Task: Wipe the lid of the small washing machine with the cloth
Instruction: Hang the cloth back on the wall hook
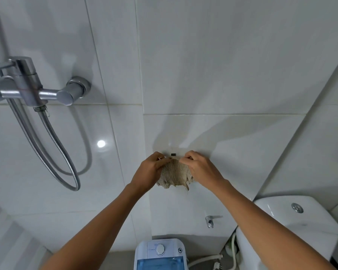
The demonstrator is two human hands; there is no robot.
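A beige ribbed cloth [175,175] hangs against the white tiled wall, just below a small dark hook [173,154]. My left hand [148,172] pinches its upper left edge and my right hand [200,168] pinches its upper right edge, both raised at arm's length. Far below, at the bottom edge of the view, stands the small washing machine [160,252], white with a round dial and a blue translucent lid [160,263]. Only its top shows.
A chrome shower mixer [34,88] with a looping metal hose [67,168] juts from the wall at left. A white toilet cistern [292,221] stands at lower right. A small metal bracket [210,221] sits on the wall above the machine, and white hoses [207,260] lie beside it.
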